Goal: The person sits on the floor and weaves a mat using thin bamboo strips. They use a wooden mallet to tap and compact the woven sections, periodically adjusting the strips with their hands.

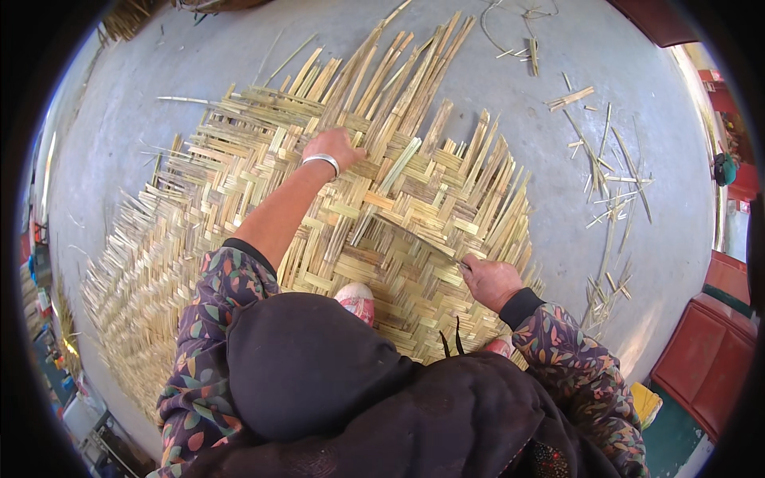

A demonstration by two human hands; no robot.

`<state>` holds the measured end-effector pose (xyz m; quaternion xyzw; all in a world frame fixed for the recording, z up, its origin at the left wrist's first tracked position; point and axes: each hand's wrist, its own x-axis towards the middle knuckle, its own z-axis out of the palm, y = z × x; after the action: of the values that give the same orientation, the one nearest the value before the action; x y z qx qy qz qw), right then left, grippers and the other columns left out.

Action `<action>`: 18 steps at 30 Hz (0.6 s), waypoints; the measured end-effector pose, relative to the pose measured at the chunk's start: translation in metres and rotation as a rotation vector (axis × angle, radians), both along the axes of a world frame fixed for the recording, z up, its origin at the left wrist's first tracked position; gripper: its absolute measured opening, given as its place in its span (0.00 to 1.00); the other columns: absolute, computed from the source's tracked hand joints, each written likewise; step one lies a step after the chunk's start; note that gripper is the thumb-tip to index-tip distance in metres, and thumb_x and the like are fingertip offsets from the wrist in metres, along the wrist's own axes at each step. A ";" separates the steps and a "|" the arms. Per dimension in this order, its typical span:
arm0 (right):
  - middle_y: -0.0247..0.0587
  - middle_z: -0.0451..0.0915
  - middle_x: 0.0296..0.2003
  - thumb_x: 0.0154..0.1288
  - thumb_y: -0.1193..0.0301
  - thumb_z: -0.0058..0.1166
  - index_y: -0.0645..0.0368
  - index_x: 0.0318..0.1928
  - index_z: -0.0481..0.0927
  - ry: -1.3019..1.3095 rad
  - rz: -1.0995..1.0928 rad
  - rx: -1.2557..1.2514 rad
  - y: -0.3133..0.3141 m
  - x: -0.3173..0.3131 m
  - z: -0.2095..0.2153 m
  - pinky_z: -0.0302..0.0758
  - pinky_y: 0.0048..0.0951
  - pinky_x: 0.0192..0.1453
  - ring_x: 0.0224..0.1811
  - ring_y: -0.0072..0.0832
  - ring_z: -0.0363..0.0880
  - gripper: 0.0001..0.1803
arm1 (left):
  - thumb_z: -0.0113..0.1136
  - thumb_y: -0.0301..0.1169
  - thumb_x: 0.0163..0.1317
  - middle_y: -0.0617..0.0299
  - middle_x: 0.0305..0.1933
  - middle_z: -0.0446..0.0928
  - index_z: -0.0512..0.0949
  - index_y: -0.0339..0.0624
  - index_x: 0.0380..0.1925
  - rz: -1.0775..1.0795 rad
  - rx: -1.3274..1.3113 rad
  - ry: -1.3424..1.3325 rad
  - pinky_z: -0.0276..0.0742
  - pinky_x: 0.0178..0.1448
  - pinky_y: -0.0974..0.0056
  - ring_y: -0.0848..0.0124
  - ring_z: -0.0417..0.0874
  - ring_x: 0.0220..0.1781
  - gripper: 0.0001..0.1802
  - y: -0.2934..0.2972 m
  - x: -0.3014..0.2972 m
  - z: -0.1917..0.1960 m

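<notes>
A large mat of woven, split reed or cane strips [239,183] spreads over the floor beneath me, its loose strip ends [422,76] fanning out at the far edge. My left hand [333,150], with a silver bracelet at the wrist, is closed low over strips near that edge; its fingertips are hidden. In my right hand [490,280] is a long, thin, dark blade-like tool [422,241], pointing left and away over the weave. A paler cut strip [398,165] lies between the hands. My shoes [356,303] rest on the mat.
Loose strips and offcuts [610,175] are scattered over the grey floor [550,127] to the right. A thin loop of cord or wire [498,32] lies at the far side. A red padded seat [705,358] stands at the right, near a yellow item [645,404].
</notes>
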<state>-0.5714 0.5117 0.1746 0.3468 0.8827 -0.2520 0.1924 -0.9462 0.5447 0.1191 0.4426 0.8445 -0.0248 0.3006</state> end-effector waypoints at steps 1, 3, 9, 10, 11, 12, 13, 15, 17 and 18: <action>0.45 0.81 0.25 0.72 0.58 0.41 0.52 0.44 0.72 0.005 0.004 -0.002 0.001 -0.001 0.000 0.76 0.48 0.32 0.28 0.47 0.81 0.13 | 0.63 0.51 0.52 0.46 0.52 0.79 0.78 0.41 0.47 -0.014 0.006 0.005 0.74 0.58 0.52 0.53 0.79 0.55 0.29 0.000 -0.001 -0.001; 0.45 0.81 0.25 0.72 0.58 0.41 0.53 0.44 0.72 0.022 -0.002 -0.010 0.002 -0.002 0.001 0.76 0.49 0.32 0.28 0.48 0.81 0.13 | 0.63 0.51 0.51 0.46 0.51 0.79 0.79 0.41 0.45 -0.042 0.021 0.019 0.74 0.58 0.52 0.53 0.79 0.55 0.28 0.000 -0.002 -0.004; 0.50 0.81 0.28 0.71 0.57 0.43 0.52 0.46 0.74 -0.021 -0.039 -0.073 0.004 0.000 0.003 0.77 0.48 0.35 0.31 0.49 0.81 0.15 | 0.67 0.51 0.48 0.51 0.36 0.83 0.81 0.42 0.29 -0.013 0.193 -0.050 0.77 0.47 0.56 0.56 0.83 0.39 0.22 -0.009 -0.013 -0.016; 0.50 0.81 0.27 0.71 0.57 0.43 0.52 0.46 0.74 -0.017 -0.034 -0.063 0.004 0.001 0.002 0.77 0.48 0.34 0.30 0.49 0.81 0.15 | 0.68 0.52 0.47 0.53 0.34 0.82 0.81 0.43 0.28 0.001 0.212 -0.102 0.77 0.46 0.56 0.58 0.82 0.37 0.22 -0.011 -0.018 -0.017; 0.49 0.81 0.27 0.71 0.57 0.43 0.52 0.46 0.74 -0.007 -0.034 -0.058 0.004 0.001 0.001 0.76 0.48 0.34 0.30 0.49 0.81 0.15 | 0.69 0.52 0.46 0.55 0.32 0.82 0.80 0.44 0.27 0.015 0.237 -0.149 0.77 0.45 0.57 0.59 0.81 0.35 0.22 -0.011 -0.022 -0.019; 0.49 0.81 0.27 0.71 0.57 0.43 0.52 0.46 0.74 -0.001 -0.044 -0.062 0.003 0.001 0.000 0.76 0.48 0.34 0.29 0.49 0.81 0.14 | 0.71 0.52 0.46 0.56 0.31 0.81 0.80 0.45 0.26 0.036 0.246 -0.191 0.76 0.44 0.58 0.61 0.80 0.33 0.22 -0.011 -0.025 -0.020; 0.49 0.81 0.26 0.71 0.57 0.43 0.52 0.45 0.74 0.006 -0.030 -0.046 0.003 0.002 -0.001 0.76 0.48 0.33 0.29 0.49 0.81 0.14 | 0.70 0.54 0.47 0.57 0.30 0.81 0.79 0.44 0.25 0.053 0.221 -0.133 0.76 0.43 0.59 0.62 0.80 0.33 0.24 -0.008 -0.027 -0.021; 0.49 0.81 0.25 0.71 0.56 0.43 0.52 0.45 0.74 0.012 -0.035 -0.035 0.003 0.003 -0.003 0.76 0.48 0.33 0.28 0.49 0.80 0.14 | 0.69 0.53 0.49 0.57 0.31 0.81 0.79 0.44 0.25 0.052 0.198 -0.090 0.76 0.44 0.58 0.60 0.81 0.34 0.23 -0.005 -0.026 -0.024; 0.49 0.80 0.24 0.71 0.57 0.44 0.52 0.44 0.74 0.021 -0.030 -0.027 0.003 0.005 -0.005 0.76 0.49 0.32 0.27 0.49 0.80 0.14 | 0.67 0.52 0.52 0.56 0.33 0.82 0.78 0.45 0.27 0.036 0.190 -0.044 0.76 0.45 0.56 0.58 0.82 0.37 0.21 -0.002 -0.020 -0.026; 0.49 0.80 0.24 0.71 0.57 0.44 0.53 0.43 0.74 0.027 -0.023 -0.031 0.002 0.004 -0.005 0.76 0.49 0.32 0.27 0.50 0.80 0.14 | 0.66 0.52 0.54 0.55 0.34 0.82 0.78 0.46 0.30 0.027 0.188 -0.016 0.76 0.46 0.55 0.57 0.82 0.38 0.20 -0.005 -0.015 -0.026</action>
<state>-0.5671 0.5142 0.1694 0.3504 0.8773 -0.2722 0.1829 -0.9610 0.5401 0.0928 0.4577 0.8465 0.0623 0.2646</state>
